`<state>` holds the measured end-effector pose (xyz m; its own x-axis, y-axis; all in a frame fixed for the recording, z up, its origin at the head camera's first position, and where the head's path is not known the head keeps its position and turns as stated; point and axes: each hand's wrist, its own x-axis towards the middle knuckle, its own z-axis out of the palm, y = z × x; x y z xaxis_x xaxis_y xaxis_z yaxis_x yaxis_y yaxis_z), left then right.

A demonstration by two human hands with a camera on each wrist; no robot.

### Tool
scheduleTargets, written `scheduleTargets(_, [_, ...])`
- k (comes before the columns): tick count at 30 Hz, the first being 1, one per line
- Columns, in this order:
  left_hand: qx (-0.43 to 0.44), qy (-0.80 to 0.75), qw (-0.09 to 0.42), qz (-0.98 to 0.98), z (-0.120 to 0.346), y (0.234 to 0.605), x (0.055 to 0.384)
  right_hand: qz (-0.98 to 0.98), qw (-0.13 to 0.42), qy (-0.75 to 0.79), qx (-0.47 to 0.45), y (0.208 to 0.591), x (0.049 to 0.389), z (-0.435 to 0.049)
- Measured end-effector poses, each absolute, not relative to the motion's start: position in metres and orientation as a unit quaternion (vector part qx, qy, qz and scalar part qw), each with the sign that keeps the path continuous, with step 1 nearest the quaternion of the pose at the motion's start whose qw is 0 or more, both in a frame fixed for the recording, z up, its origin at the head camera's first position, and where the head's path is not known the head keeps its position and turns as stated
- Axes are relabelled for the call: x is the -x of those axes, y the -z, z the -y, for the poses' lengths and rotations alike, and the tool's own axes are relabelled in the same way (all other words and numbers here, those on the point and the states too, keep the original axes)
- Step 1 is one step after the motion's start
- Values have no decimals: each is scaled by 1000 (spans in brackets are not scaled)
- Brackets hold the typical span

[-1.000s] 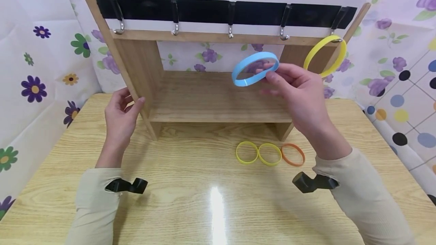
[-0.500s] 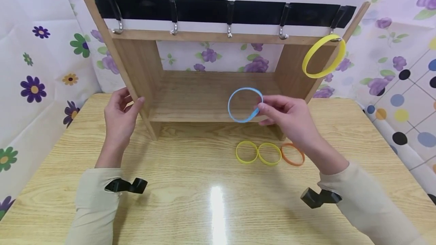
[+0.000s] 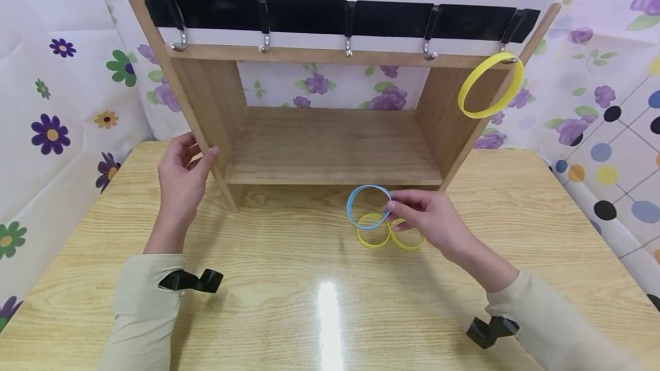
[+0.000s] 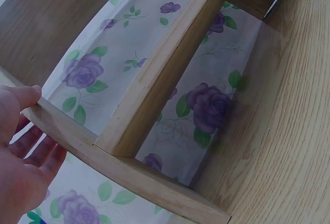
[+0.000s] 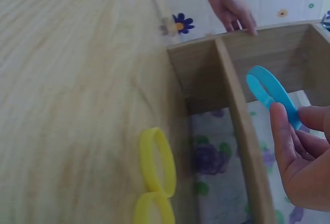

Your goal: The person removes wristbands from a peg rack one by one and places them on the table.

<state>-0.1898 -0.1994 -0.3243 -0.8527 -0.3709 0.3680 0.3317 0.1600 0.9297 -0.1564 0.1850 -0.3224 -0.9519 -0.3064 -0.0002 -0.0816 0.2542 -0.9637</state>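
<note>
My right hand (image 3: 438,219) pinches a light blue silicone wristband (image 3: 350,208) between thumb and fingers, low in front of the wooden shelf unit (image 3: 335,147). In the head view the band overlaps the left one of two yellow wristbands (image 3: 373,246) lying on the table. The right wrist view shows the blue wristband (image 5: 281,92) at my fingertips, with the yellow pair to its left. At the unit's left side panel (image 3: 172,82), my left hand (image 3: 183,173) grips the edge, thumb in front and fingers on the outer face. A larger-looking yellow wristband (image 3: 479,114) hangs from the rightmost hook.
Along the unit's top runs a white and black rail (image 3: 306,15) with several metal hooks, the others bare. Flowered cloth (image 3: 62,90) covers the walls behind and left. The wood-grain table (image 3: 268,302) extends in front of the unit.
My right hand has brought the blue wristband down from near the hooks to just above the table bands. The orange wristband is now hidden behind that hand. My left hand stays put.
</note>
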Motion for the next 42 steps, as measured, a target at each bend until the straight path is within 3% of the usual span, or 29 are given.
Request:
scheduleTargets(27, [-9, 640, 276, 717, 199, 325, 190, -752, 256, 600, 99, 399, 129, -214])
scheduleTargets(42, [-4, 643, 280, 713, 200, 326, 191, -782, 256, 560, 100, 402, 131, -216])
